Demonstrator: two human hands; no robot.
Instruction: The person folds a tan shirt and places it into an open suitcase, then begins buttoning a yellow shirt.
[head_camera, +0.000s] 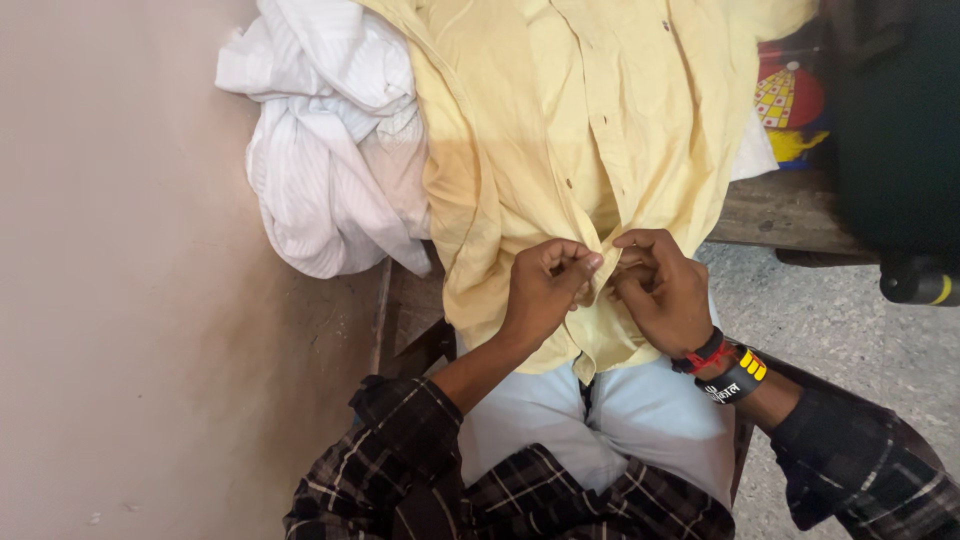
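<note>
The yellow shirt (560, 130) lies front-up across the wooden desk (790, 210), its near hem draped over the person's lap. The front placket appears closed along most of its visible length, with buttons showing toward the far end; the section near the hem is the part in hand, so the buttoning looks mostly done with the lowest portion remaining.

The left hand (545, 290) is curled closed, fingertips pinching the left placket edge. The right hand (665, 290) is likewise closed, pinching the opposite edge. Both hands meet at the placket. A crumpled white garment (320, 150) lies on the left, just beside the shirt.
</note>
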